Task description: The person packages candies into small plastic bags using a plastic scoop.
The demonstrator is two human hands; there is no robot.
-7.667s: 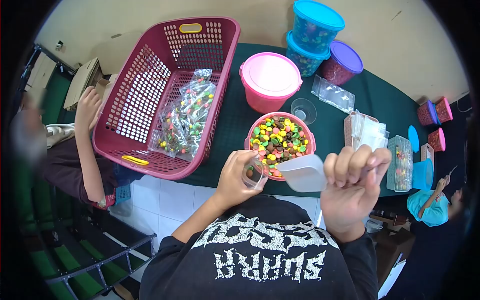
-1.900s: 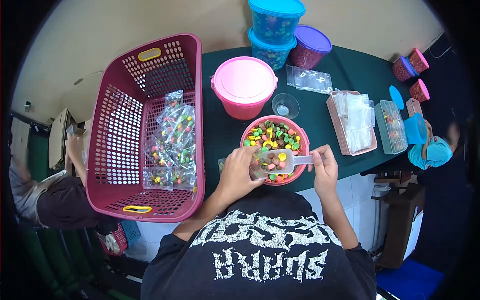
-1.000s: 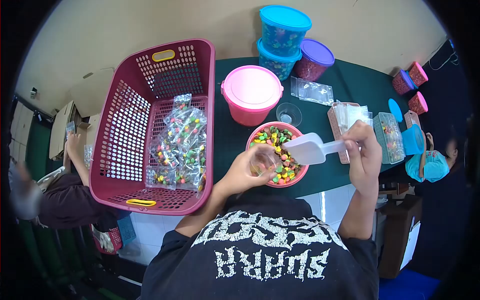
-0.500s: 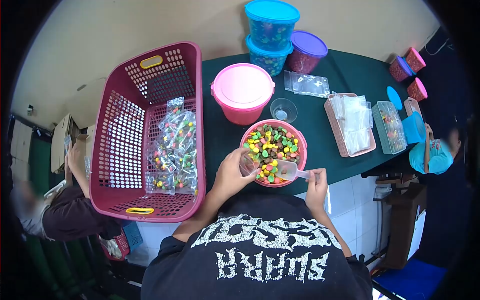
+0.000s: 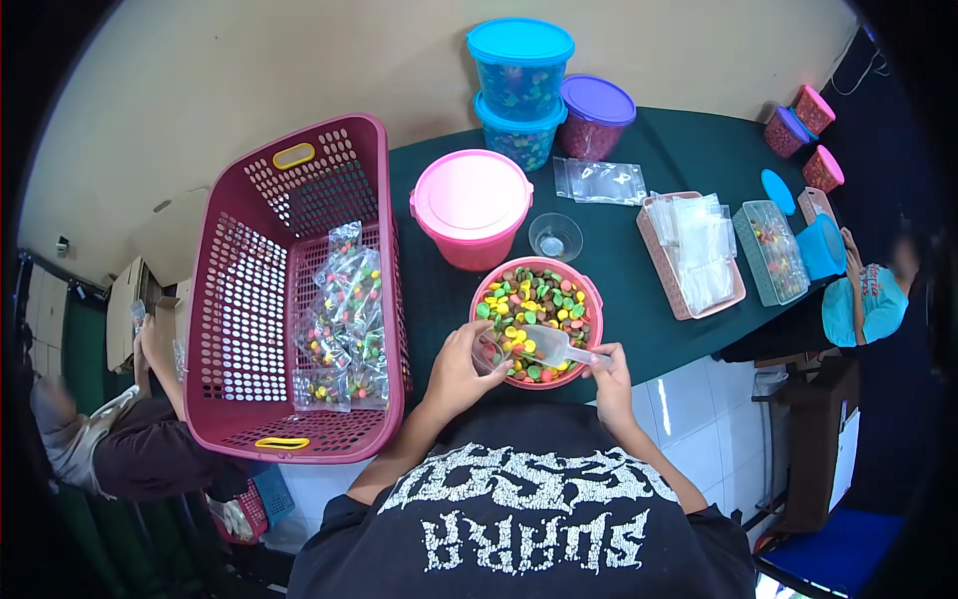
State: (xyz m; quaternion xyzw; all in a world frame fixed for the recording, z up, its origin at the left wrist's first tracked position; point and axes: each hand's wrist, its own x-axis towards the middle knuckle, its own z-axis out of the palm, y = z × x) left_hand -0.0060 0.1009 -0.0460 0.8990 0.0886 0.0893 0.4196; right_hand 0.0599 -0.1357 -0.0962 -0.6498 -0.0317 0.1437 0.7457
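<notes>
A pink tub full of green, yellow, coral and brown candies stands in front of me at the table's edge. My left hand is closed around a small clear plastic cup at the tub's left rim, with some candies showing through its wall. In my right hand is the handle of a translucent scoop. The scoop's mouth points left, right by the cup, with yellow and coral candies at its lip. Just behind the tub sits another clear cup.
On my left, a maroon basket holds filled candy bags. Behind are a pink lidded tub, stacked blue tubs and a purple-lidded tub. Rightward lie flat bags and a tray of bags. People sit at both sides.
The scoop has moved left over the candies, closer to the cup, and candies now show at its lip. My left hand keeps the cup at the tub's rim. The whole view has shifted slightly.
</notes>
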